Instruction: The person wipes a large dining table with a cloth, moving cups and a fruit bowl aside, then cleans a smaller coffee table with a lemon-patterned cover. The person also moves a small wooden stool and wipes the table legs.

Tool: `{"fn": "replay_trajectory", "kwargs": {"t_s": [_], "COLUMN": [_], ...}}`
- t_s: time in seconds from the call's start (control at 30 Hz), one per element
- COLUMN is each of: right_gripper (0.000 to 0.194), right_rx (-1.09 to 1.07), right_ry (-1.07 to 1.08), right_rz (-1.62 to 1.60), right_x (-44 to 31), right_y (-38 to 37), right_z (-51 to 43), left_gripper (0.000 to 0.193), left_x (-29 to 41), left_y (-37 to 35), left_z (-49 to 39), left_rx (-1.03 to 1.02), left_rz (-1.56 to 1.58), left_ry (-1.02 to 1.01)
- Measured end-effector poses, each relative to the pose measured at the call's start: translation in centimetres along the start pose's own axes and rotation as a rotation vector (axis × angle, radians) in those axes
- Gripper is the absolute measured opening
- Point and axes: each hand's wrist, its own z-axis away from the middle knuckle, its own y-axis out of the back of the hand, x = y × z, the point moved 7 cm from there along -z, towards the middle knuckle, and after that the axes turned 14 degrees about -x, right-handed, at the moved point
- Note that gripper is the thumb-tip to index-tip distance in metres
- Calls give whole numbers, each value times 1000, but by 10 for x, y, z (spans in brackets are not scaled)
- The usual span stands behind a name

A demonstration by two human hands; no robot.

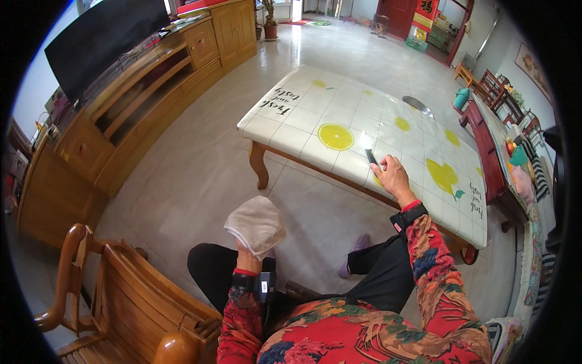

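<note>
My right hand grips the dark handle of a small knife-like tool over the near edge of the low table. Its pale front end melts into a bright glare, so the shape of the tip is unclear. A white plastic tablecloth with lemon prints and lettering covers the table. Above the floor in front of my knees, a beige cloth is draped over my left hand. The cloth hides most of those fingers.
To my left stand a wooden slatted armchair and a long wooden TV cabinet with a television. A round metal basin shows past the table's far edge. On the right are a dark red table and a teal thermos flask.
</note>
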Motion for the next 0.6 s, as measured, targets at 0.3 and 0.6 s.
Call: {"fn": "replay_trajectory", "kwargs": {"t_s": [0.3,0.6], "right_gripper": [37,50], "right_rx": [49,-81], "right_ry": [-105,-196], "right_rz": [84,-143], "right_x": [-9,-11], "right_y": [-18,-18], "right_z": [-18,-11], "left_gripper": [60,53], "left_x": [-25,-38], "left_y": [12,-12], "left_z": [1,-4], "left_rx": [92,239], "left_rz": [-119,-323], "left_ry": [34,336]}}
